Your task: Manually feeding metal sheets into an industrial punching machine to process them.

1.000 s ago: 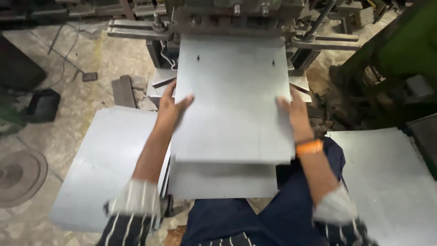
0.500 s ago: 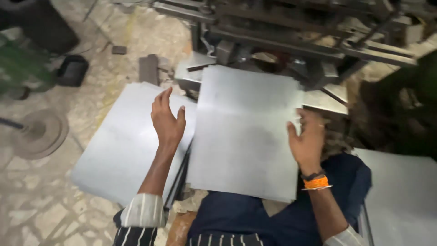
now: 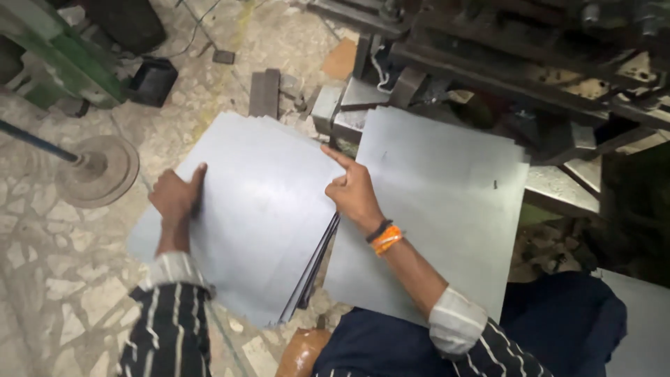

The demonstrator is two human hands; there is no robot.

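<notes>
A seated worker in a striped, cuffed shirt squares up the top flat grey rectangular metal sheet on a stack of like sheets resting low at the person's left, above a mottled stone floor. The left hand grips the sheet's left edge, thumb laid on top and fingers curled beneath; the right hand, with an orange band at the wrist, presses its fingertips on the sheet's right edge, forefinger stretched out along the corner. Handling thin stock like this well probably means keeping both hands spread on opposite edges so the sheet stays flat, and keeping fingers off the sharp cut edge where the stack fans out. The sheet looks smooth, dull silver and unmarked, with a soft sheen across its middle. A second grey metal sheet lies just to the right, partly over the worker's dark blue lap and reaching under the dark steel press machine beyond. A round metal base with a rod stands at the far left.
</notes>
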